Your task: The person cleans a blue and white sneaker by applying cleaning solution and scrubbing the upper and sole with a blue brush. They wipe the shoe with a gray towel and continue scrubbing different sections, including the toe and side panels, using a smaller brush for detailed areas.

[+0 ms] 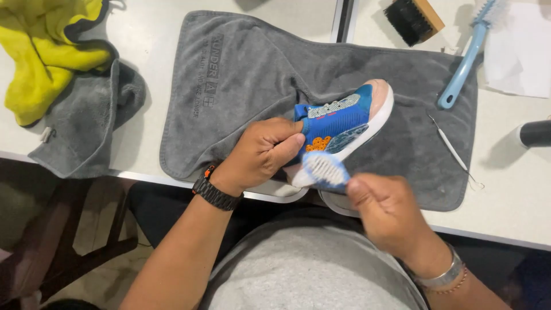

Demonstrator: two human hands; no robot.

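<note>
The middle of the frame is crowded: both hands, left [261,154] and right [385,208], close around the blue shoe [341,123] and a small blue brush [325,169]. On the grey towel [241,74], the upper left part is free for passing. At the right, a thin pick tool [450,148], a long blue brush [464,60] and a wooden brush [413,18] stand in the way. At the upper left, yellow and grey cloths [63,80] cover the surface [155,40].

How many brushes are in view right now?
3: a blue-bristled brush in the right hand, a wooden black-bristled brush top right, a light-blue long-handled brush beside it.
</note>
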